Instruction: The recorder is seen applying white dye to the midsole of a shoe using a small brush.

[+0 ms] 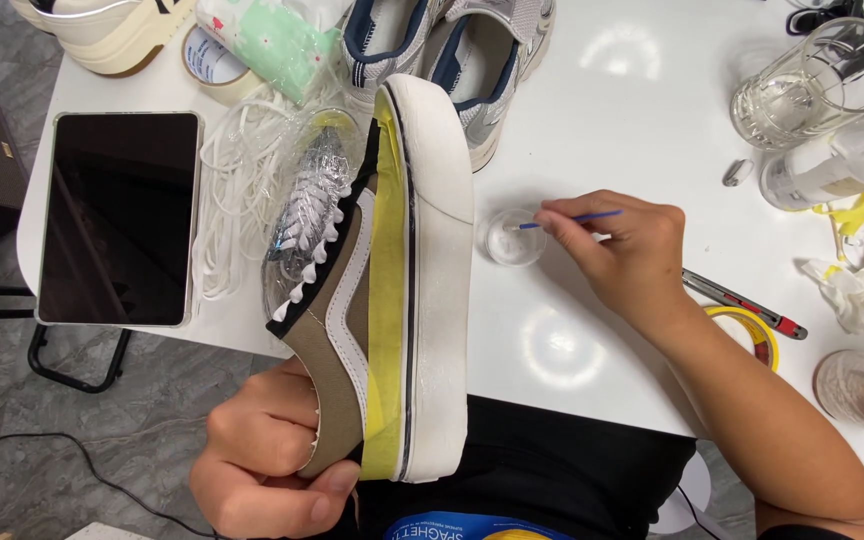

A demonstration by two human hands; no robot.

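Left hand (262,455) clamped around the heel of an olive-and-white sneaker (377,290), near edge of the white table (632,90); shoe on its side, white sole facing right, yellow tape strip above the sole. Clear crumpled plastic stuffing (307,200) fills its opening. Right hand (627,250) pinches a thin blue brush (567,220), tip in a small clear dish (514,238) just right of the sole. Dark tablet (117,215) far left; white laces (237,200) beside it; utility knife (742,302) right of the hand

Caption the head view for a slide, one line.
Left hand grips a taped brown sneaker; right hand dips a blue swab into a small clear dish.
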